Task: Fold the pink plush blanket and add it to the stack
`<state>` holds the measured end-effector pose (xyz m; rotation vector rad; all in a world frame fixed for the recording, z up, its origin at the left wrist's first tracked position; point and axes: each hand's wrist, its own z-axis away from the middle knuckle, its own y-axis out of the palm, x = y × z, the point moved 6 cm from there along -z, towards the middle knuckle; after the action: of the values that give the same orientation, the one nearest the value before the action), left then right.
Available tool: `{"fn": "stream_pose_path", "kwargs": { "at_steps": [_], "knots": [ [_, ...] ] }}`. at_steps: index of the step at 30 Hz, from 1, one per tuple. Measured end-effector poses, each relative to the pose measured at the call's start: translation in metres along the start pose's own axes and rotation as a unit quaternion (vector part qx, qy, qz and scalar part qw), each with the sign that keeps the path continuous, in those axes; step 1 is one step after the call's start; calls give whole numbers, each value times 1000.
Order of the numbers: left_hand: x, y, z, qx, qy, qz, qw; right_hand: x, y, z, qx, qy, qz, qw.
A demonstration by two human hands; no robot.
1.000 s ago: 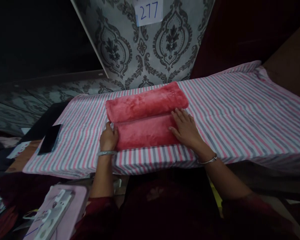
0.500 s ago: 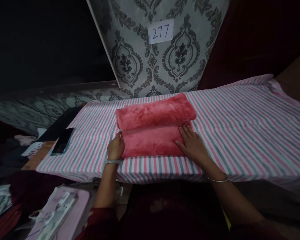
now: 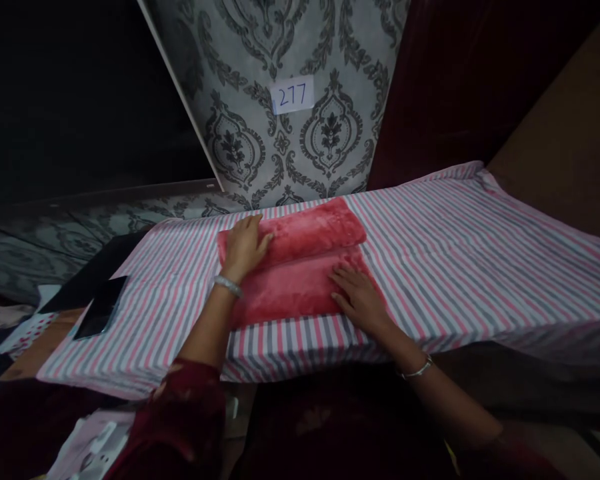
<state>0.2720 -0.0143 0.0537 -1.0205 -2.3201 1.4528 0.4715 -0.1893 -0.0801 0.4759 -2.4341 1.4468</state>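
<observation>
So the red plush cloth (image 3: 290, 290) is lying folded near the front edge of the striped sheet (image 3: 455, 267), its far section sitting higher. The left hand (image 3: 244, 248) is resting on that section's left end, fingers fairly close together, thumb sticking out. The right hand (image 3: 359, 298) is lying flat on the near part's right side, fingers a bit spread. A dark phone (image 3: 101, 308) is sitting well off to the left, and a paper sign (image 3: 293, 95) reading 277 is showing on the patterned wall (image 3: 235, 150). The left hand and wrist are covering some of the cloth's left edge, the big black panel (image 3: 80, 100) is running out of frame, and the left sleeve (image 3: 185, 413) is partly blocking some white thing (image 3: 103, 453) I can't make out.
</observation>
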Motion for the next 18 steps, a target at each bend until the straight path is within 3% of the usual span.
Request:
{"fn": "stream_pose_path", "kwargs": {
  "at_steps": [3,5,8,12,15,18],
  "knots": [
    [1,31,-35,113,-35,-7,993,-3,1,5,2,-19,-35,999],
    [1,40,-44,155,-56,-19,986,-6,-1,7,1,-27,-58,998],
    [-12,31,-41,120,-48,-48,990,-9,-5,10,3,-31,-101,994],
    [-46,1,-2,49,35,-84,995,-14,-13,12,-41,26,-219,975],
    [-67,-14,43,19,108,-113,987,-28,-20,16,-129,144,-370,909],
    [-69,-18,90,-9,149,-123,981,-44,-23,24,-203,251,-533,782]
  ]
}}
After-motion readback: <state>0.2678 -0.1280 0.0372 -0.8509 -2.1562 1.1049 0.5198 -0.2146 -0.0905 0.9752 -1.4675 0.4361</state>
